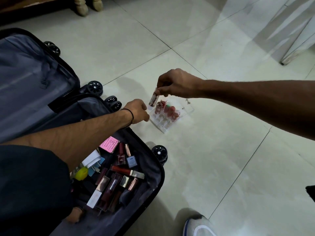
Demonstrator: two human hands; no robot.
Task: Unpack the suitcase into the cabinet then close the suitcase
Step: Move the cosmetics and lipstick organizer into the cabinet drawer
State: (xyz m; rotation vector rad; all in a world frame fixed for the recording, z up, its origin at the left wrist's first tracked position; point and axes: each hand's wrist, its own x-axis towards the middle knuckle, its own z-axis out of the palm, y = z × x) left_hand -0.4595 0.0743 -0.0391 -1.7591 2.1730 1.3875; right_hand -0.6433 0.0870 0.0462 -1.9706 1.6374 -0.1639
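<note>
The right hand [177,84] pinches a slim lipstick tube [152,97] by its top end between thumb and fingertips. The tube hangs tilted below the fingers, lower end down, probably so it can drop end-first into a slot. The knuckles are raised, the wrist is bent down, and the forearm reaches in nearly level from the person's right.

Just below that hand a clear organizer [187,107] sits on the floor [221,167]. Several red-toned tubes [167,110] already stand upright in its slots, and the held tube hovers over its near-left corner, not yet seated.

The left hand [138,110] has its fingers curled against that same corner and appears to grip the edge, most likely to keep the light case from sliding or tipping as the tube goes in. Its arm stretches out over the suitcase [34,74], a black band [130,114] around the wrist.

Behind and beneath the left arm the suitcase lies open on the floor. Its near half still holds loose items, among them a nail polish bottle [121,156], a pink card [109,144] and a white plug [92,160]. Much unpacking remains. Whether the white panel far beyond the right hand is the cabinet cannot be told.
</note>
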